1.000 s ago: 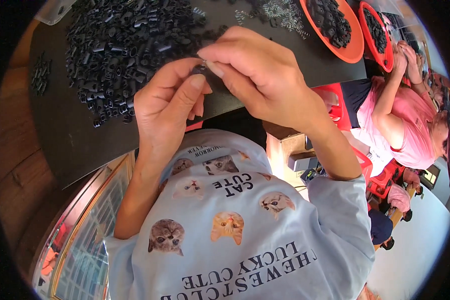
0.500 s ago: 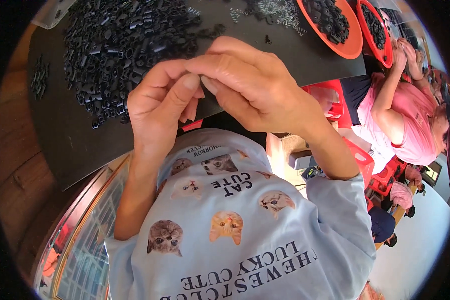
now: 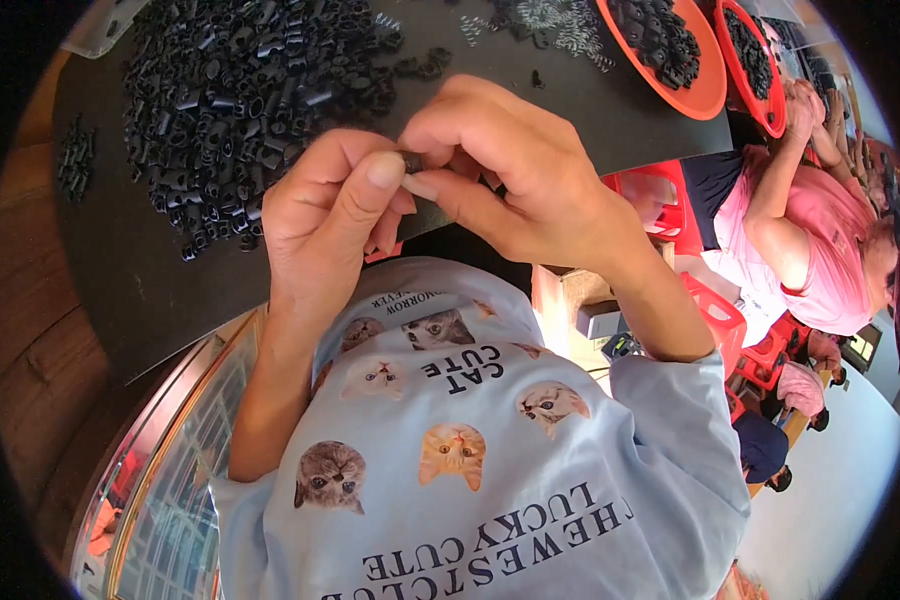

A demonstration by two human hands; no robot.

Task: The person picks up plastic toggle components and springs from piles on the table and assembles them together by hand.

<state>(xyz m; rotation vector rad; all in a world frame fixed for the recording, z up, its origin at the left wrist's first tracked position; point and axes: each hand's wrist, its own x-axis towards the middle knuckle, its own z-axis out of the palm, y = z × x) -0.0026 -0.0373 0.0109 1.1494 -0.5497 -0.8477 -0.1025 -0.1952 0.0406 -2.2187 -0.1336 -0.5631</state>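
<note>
Both hands meet above the near edge of the dark table [image 3: 170,300]. My left hand [image 3: 325,215] is closed, its thumb pressed toward the fingers around a small dark part [image 3: 410,161]. Against the other end of that part, my right hand [image 3: 515,170] pinches with thumb and forefinger. Fingers cover most of the part, so its full shape is hidden. Just beyond my left hand spreads a large heap of small black tubular plastic pieces [image 3: 240,110].
Small metal springs [image 3: 570,30] lie at the far side. Orange-red bowls [image 3: 705,95] of black parts stand far right. A small group of dark pieces [image 3: 75,160] lies at left. A person in a pink shirt [image 3: 830,245] sits to the right, near red chairs [image 3: 715,315].
My right hand has shifted slightly right, and its forefinger has drawn back from my left hand. The small dark part between the fingertips now shows.
</note>
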